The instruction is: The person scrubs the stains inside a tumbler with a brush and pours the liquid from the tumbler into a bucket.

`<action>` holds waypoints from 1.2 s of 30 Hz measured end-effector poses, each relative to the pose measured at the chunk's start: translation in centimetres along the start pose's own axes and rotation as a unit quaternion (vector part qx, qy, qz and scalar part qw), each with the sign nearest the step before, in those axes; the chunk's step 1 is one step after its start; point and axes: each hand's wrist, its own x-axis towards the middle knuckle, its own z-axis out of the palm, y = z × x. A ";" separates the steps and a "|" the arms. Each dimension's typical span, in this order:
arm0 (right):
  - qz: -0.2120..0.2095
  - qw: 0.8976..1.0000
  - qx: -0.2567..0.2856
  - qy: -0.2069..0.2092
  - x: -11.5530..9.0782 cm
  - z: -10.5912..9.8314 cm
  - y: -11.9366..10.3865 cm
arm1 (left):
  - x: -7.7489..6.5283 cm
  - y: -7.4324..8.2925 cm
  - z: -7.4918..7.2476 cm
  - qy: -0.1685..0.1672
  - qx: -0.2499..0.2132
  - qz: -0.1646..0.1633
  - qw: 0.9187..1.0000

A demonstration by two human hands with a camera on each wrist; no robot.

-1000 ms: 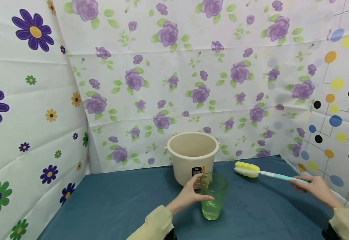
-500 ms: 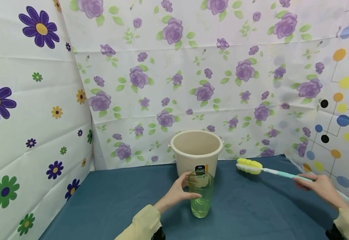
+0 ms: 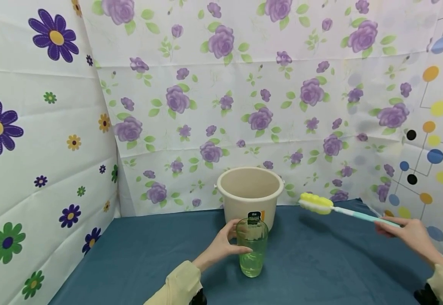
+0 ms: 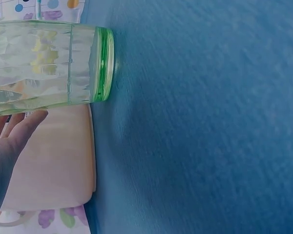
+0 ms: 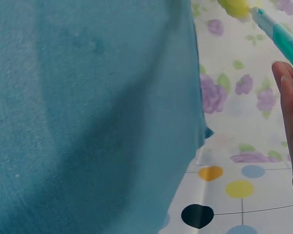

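Observation:
My left hand [image 3: 225, 243] grips a clear green drinking glass [image 3: 251, 254], thumb on the near side and fingers round its far left side. The glass is upright in front of a beige bucket [image 3: 240, 206]; in the left wrist view the glass's thick base [image 4: 105, 63] is at the blue cloth, touching or just above it. At the right, my right hand [image 3: 413, 237] holds a bottle brush by its turquoise handle [image 3: 366, 216]. Its yellow-and-white sponge head [image 3: 317, 203] points left, raised above the cloth. The right wrist view shows only part of the handle [image 5: 283, 41] and some fingers.
A dark blue cloth [image 3: 137, 258] covers the table. Patterned sheets stand round it: purple roses [image 3: 177, 99] at the back, daisies on the left, coloured dots [image 3: 435, 156] on the right. The bucket stands close to the back sheet.
My left hand has brought the glass leftward, from the bucket's right front to directly before it. The brush has risen slightly in my right hand. The head view has shifted a little.

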 end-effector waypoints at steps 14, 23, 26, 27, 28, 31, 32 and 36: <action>-0.104 0.992 -0.001 0.077 -0.1 -0.7 -2.1 | -1.6 -0.4 -2.3 0.016 -0.006 0.001 1.000; -0.155 0.982 0.017 0.102 0.2 -1.4 -3.7 | -3.1 -0.1 -4.1 0.020 -0.011 -0.003 1.000; -0.151 0.983 0.000 0.108 0.3 -1.5 -4.5 | -3.6 0.0 -4.9 0.028 -0.011 -0.006 1.000; -0.150 0.983 -0.006 0.110 0.2 -1.6 -4.7 | -3.8 0.0 -5.2 0.031 -0.006 -0.008 0.999; -0.149 0.982 -0.011 0.111 0.2 -1.6 -5.0 | -4.0 0.0 -5.5 0.031 -0.006 -0.008 0.999; -0.151 0.983 0.003 0.102 0.2 -1.5 -5.5 | -4.4 0.0 -6.2 0.041 0.005 -0.017 0.999; -0.154 0.983 0.007 0.099 0.2 -1.5 -5.6 | -4.6 0.0 -6.4 0.043 0.009 -0.019 0.999; -0.165 0.982 0.032 0.085 0.2 -1.1 -6.3 | -5.2 0.2 -7.2 0.049 0.023 -0.025 0.998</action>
